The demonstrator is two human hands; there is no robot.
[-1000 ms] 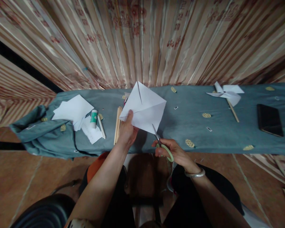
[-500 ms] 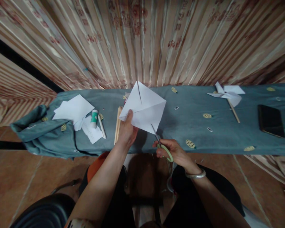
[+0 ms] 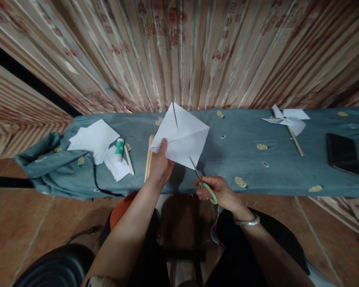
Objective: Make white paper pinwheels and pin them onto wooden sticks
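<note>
- White paper square (image 3: 187,139), pinched in the fingers of the left hand (image 3: 162,161), thumb on top, raised over the bench (image 3: 236,147).
- Green-handled scissors (image 3: 199,175) gripped in the fingers of the right hand (image 3: 215,188), blades at the paper's near corner, their spread impossible to tell.
- Done: a slit (image 3: 175,116) at the far corner, a crease across the middle.
- Seemingly in hand: a near-corner cut; apparently left, both side corners, without visible slits.
- Just beside the left hand, wooden sticks (image 3: 148,159); farther left, glue stick (image 3: 119,149), loose sheets (image 3: 98,133), seemingly uncut.
- Well apart, right: finished-looking pinwheel (image 3: 291,119) on a stick.
</note>
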